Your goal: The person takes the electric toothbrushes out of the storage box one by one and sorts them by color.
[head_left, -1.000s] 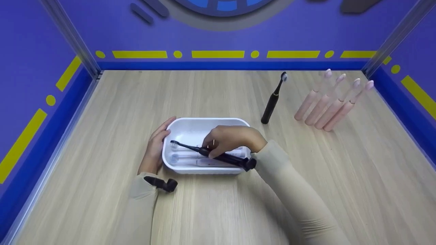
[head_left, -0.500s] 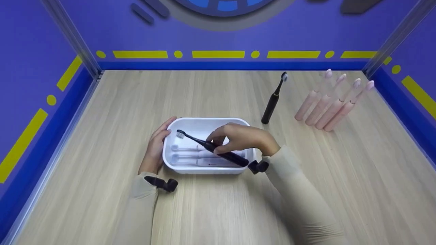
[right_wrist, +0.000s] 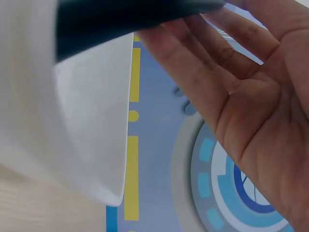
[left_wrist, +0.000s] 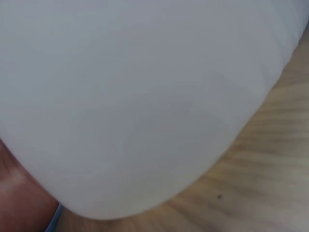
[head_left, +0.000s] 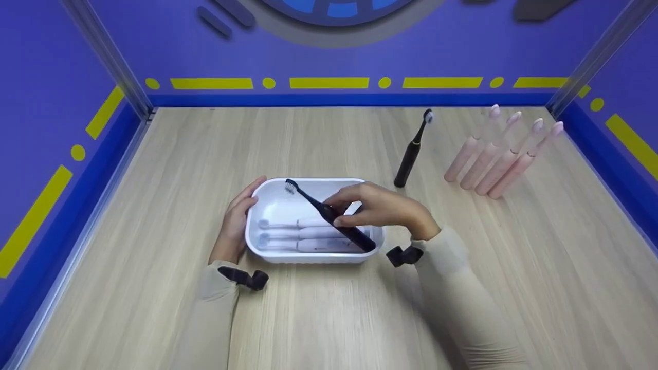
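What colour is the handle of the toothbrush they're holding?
The handle is black; it shows best in the head view.

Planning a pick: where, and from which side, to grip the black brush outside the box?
Likely mid-height on the handle, from the left: it is thicker than the neck, the black brush seems upright, and the pink brushes are to its right.

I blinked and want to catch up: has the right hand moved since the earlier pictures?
Yes. In the head view, the right hand has shifted right against the tray, which stayed put.
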The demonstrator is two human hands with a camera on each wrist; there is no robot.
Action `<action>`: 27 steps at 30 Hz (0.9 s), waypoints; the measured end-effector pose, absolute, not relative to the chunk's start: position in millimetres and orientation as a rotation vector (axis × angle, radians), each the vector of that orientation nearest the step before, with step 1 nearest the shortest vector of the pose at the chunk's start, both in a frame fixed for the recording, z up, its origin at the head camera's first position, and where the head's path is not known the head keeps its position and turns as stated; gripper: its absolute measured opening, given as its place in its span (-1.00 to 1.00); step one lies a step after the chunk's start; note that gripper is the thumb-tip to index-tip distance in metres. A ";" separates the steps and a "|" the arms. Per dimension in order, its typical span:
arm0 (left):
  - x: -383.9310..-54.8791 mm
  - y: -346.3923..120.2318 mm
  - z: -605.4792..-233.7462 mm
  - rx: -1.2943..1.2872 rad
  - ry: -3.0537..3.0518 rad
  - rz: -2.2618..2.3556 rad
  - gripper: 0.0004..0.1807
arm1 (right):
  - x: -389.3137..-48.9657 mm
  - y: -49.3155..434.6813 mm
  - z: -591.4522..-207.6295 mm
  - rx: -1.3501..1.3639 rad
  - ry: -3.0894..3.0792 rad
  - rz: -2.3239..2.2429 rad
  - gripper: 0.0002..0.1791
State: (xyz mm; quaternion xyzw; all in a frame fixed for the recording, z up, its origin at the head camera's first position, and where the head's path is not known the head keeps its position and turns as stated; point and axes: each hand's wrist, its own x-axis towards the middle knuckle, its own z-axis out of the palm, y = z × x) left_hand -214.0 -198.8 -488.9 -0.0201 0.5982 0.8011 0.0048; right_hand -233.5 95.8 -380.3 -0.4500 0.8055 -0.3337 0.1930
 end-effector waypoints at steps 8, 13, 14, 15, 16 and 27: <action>-214.1 -199.4 -488.8 -0.098 1.824 2.492 -0.45 | -232.0 107.5 -383.5 -1.197 2.234 -1.080 -0.58; -214.0 -199.7 -487.6 -0.115 1.842 2.475 -0.46 | -232.5 112.7 -386.3 -1.195 2.224 -1.134 -0.58; -213.8 -199.7 -487.2 -0.115 1.838 2.477 -0.46 | -232.7 113.7 -387.0 -1.193 2.222 -1.147 -0.58; -213.6 -199.6 -486.8 -0.114 1.833 2.480 -0.46 | -232.9 114.7 -387.6 -1.193 2.218 -1.161 -0.58; -213.5 -199.6 -486.5 -0.112 1.829 2.483 -0.46 | -233.0 115.7 -388.2 -1.194 2.216 -1.176 -0.57; -213.4 -199.0 -486.5 -0.116 1.851 2.470 -0.46 | -231.3 128.1 -391.1 -1.176 2.208 -1.331 -0.58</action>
